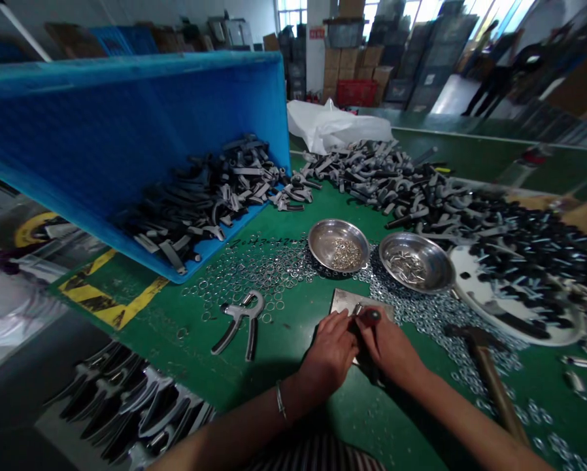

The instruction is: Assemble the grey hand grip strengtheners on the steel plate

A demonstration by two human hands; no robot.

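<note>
Both my hands meet over a small metal plate (pixel 345 301) on the green table. My right hand (pixel 391 347) is closed around a part with a dark round end (pixel 370 317). My left hand (pixel 329 353) presses close against it, fingers bent; what it grips is mostly hidden. A short shiny metal piece (pixel 357 309) shows between the fingertips. Left of the hands lies a hand grip strengthener (pixel 244 324), grey with dark handles. A hammer (pixel 487 366) lies to the right of my right forearm.
Two steel bowls (pixel 323 252) (pixel 391 278) hold small metal parts. Rings (pixel 254 268) and nuts (pixel 433 320) are scattered around. A blue crate (pixel 176 118) with grey handles stands left. Handle parts (pixel 386 173) are heaped behind; a white tray (pixel 494 307) holds black-headed bolts. Grip strengtheners (pixel 141 405) sit lower left.
</note>
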